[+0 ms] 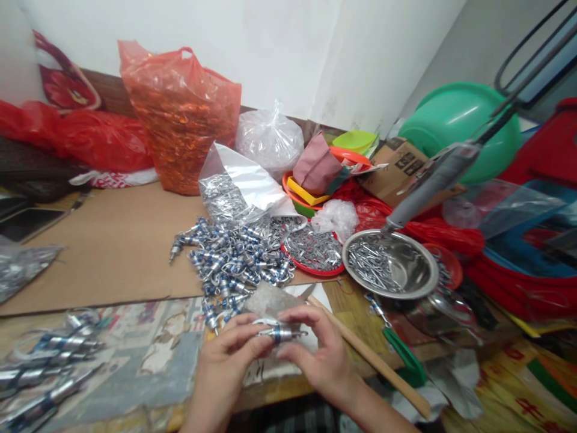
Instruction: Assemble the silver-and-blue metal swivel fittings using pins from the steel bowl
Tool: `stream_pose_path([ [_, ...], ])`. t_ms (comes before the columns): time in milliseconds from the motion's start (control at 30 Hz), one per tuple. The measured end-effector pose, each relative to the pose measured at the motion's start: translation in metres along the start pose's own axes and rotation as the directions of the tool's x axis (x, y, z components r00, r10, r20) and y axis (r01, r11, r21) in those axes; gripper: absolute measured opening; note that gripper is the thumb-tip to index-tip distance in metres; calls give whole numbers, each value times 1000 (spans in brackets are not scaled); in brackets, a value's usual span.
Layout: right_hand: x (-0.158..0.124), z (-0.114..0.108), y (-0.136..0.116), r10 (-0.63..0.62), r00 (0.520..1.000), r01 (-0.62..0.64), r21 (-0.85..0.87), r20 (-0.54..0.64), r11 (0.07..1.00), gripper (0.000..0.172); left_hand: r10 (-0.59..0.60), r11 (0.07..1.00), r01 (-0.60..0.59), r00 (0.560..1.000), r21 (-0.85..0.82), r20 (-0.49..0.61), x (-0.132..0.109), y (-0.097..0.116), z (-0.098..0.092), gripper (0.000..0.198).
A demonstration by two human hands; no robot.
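Note:
Between my hands lies a small silver-and-blue metal cylinder piece [285,334], held level above the table's front edge. My left hand [225,355] pinches its left end between thumb and fingers, near a pale ring. Curled around the right end is my right hand [327,349], index finger above and thumb below. Just beyond the hands sits a grey stone-like block [273,300]. Behind it spreads a pile of similar silver-and-blue pieces [238,258]. A hammer's wooden handle [378,361] slants past my right hand.
A steel bowl [430,276] holds metal pins, beside a red tray [311,270] of small metal parts. More finished-looking pieces [54,355] lie at left. A grey-handled tool [433,180] hangs over the bowl. Orange bag [180,120] and green basin [464,132] stand behind.

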State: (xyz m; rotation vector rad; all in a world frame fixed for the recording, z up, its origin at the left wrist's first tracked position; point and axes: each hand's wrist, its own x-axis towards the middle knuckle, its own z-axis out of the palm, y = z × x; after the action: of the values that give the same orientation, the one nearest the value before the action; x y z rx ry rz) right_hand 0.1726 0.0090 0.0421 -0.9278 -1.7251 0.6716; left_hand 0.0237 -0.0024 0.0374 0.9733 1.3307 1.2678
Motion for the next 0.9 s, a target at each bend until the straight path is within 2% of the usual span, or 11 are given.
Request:
stream_pose_path([
  [67, -2, -6, 0, -218, 970, 232, -140, 106, 963, 26, -24, 999, 25, 999, -42, 25, -1, 3, -1, 14],
  [167, -2, -14, 0, -432, 855, 499, -232, 286, 835, 21, 16, 1000, -15, 999, -22, 29, -1, 6, -2, 13],
  [267, 3, -18, -4, -506, 774, 618, -278, 380, 736, 20, 95, 992, -100, 993, 77, 69, 1, 6, -5, 11],
  [367, 7, -19, -6, -508, 753, 640, -287, 418, 713, 23, 183, 963, -203, 976, 179, 121, 4, 7, -9, 9],
  [433, 8, -17, -6, -489, 781, 604, -270, 389, 750, 25, 219, 945, -248, 964, 213, 151, 5, 8, -10, 9],
  [533, 3, -11, -4, -403, 864, 478, -240, 302, 845, 27, 212, 948, -248, 959, 200, 187, 5, 7, -11, 10],
  [633, -4, -5, -5, -213, 957, 249, -182, 196, 951, 23, 117, 976, -142, 982, 167, 151, 2, 2, -10, 12],
  [700, -6, -3, -8, -32, 989, 51, -135, 142, 990, 16, 29, 995, -38, 995, 97, 98, -2, -4, -8, 25],
  [800, 2, -7, -7, 184, 960, -163, -110, 212, 980, 7, -90, 994, 93, 994, -49, 68, -7, -11, -3, 55],
  [867, 19, -17, 4, 220, 926, -175, -166, 308, 970, 8, -134, 984, 140, 989, -110, 60, -7, -13, 1, 65],
  [900, 31, -24, 13, 236, 920, -153, -267, 314, 952, 12, -149, 979, 156, 987, -135, 61, -5, -13, 3, 69],
])
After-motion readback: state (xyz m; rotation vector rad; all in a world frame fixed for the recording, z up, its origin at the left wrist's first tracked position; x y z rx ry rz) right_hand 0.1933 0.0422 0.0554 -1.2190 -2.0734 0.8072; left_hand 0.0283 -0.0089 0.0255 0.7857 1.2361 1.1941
